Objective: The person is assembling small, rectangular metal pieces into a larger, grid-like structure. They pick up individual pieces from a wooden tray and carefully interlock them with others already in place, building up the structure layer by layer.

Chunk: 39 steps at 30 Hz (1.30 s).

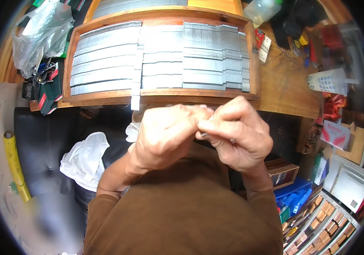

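My left hand (163, 131) and my right hand (243, 134) meet in front of my chest, just off the near edge of a wooden tray. Both are closed, fingertips touching or nearly so. A small silvery piece (204, 134) peeks out at the right fingertips; most of it is hidden, and its kind does not show. What the left fingers grip is out of sight behind them. Beyond the hands, the wooden tray (160, 94) holds rows of flat grey metal strips (203, 55). One pale strip (135, 97) sticks out over its near rim.
A clear plastic bag (42, 38) and dark boxes (48, 95) lie left of the tray. To the right are a plastic cup (328, 81) and a bottle (262, 10). White cloth (84, 161) rests on a black seat (39, 144). Storage racks (326, 221) stand at lower right.
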{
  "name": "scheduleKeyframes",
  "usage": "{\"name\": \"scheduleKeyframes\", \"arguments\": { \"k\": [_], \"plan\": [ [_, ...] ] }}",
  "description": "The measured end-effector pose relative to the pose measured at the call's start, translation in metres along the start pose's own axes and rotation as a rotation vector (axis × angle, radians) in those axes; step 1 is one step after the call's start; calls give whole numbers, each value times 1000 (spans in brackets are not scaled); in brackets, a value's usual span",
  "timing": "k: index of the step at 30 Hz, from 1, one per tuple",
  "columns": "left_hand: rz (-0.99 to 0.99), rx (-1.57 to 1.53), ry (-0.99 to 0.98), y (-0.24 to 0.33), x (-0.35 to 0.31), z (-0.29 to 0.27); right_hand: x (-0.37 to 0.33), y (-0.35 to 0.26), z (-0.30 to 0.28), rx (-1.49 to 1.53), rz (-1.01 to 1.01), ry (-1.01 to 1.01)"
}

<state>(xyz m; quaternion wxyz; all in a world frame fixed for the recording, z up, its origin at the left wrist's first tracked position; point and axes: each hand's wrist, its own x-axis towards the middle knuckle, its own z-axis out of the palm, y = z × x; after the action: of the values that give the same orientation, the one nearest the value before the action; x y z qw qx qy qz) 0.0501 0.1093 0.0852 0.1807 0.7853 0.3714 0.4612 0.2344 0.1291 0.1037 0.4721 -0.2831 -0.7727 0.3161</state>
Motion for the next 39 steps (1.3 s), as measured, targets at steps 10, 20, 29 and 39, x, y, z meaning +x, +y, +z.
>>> {"name": "scheduleKeyframes", "arguments": {
  "k": [10, 20, 29, 39],
  "plan": [
    [-229, -287, -84, 2, -1, -3, 2, -8, 1, 18, 146, 11],
    [-1308, -1072, -325, -42, -55, 22, -76, 66, 52, 910, 1161, 68],
    [-1102, -793, -275, -38, -73, 21, -76, 61, 63, 736, 945, 78],
    [-659, -272, -25, -15, -98, 29, -69, 55, 65, 298, 410, -90]
  ]
}}
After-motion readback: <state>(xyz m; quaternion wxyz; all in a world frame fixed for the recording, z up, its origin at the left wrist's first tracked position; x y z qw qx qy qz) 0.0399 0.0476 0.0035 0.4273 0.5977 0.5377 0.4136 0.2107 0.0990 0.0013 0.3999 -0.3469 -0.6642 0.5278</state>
